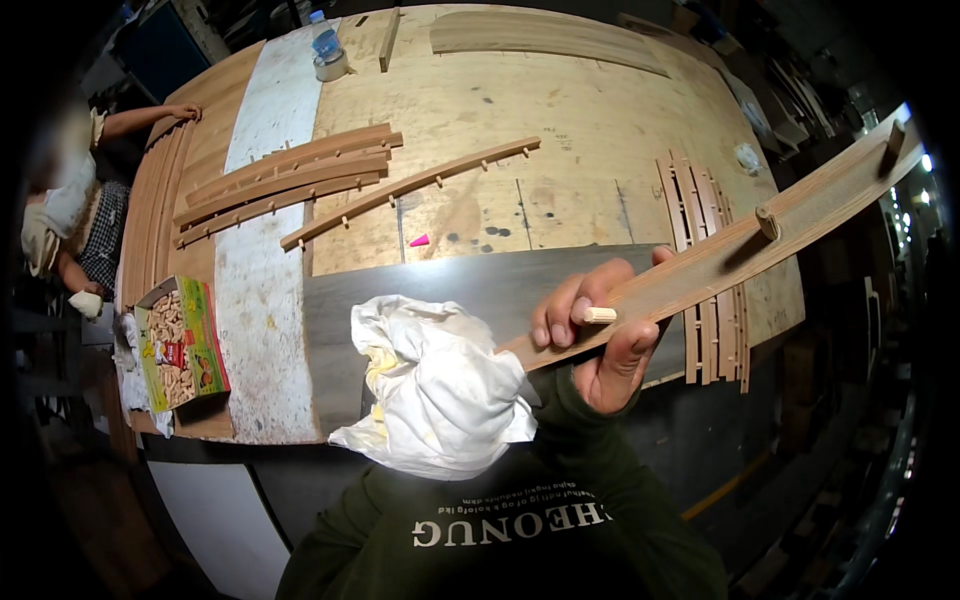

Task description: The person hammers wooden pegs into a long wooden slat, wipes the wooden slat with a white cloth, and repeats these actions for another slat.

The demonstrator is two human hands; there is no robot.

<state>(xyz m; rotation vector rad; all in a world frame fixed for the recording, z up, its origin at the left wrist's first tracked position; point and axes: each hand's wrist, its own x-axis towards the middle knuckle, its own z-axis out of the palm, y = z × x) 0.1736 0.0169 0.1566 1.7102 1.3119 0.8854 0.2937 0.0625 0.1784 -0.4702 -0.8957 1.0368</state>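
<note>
Curved wooden slat (pixel 720 262) gripped by right hand (pixel 600 330); left hand hidden under white cloth (pixel 440 390).

Seen from a head-worn fisheye camera, the left of a side-by-side pair, looking steeply down and forward over the wearer's own chest. Close at the lower middle: a green sleeve, the right hand (pixel 600 335) and a white cloth (pixel 440 385), large in the frame. Beyond, stretching away toward the top edge: the bench (pixel 560 120), its straight edges bowed by the lens. Upright and unmirrored, with the wearer's left at frame left, where another person's arm (pixel 140 118) reaches in at the far side. Dark rounded corners at the rim. No second view for comparison.
</note>
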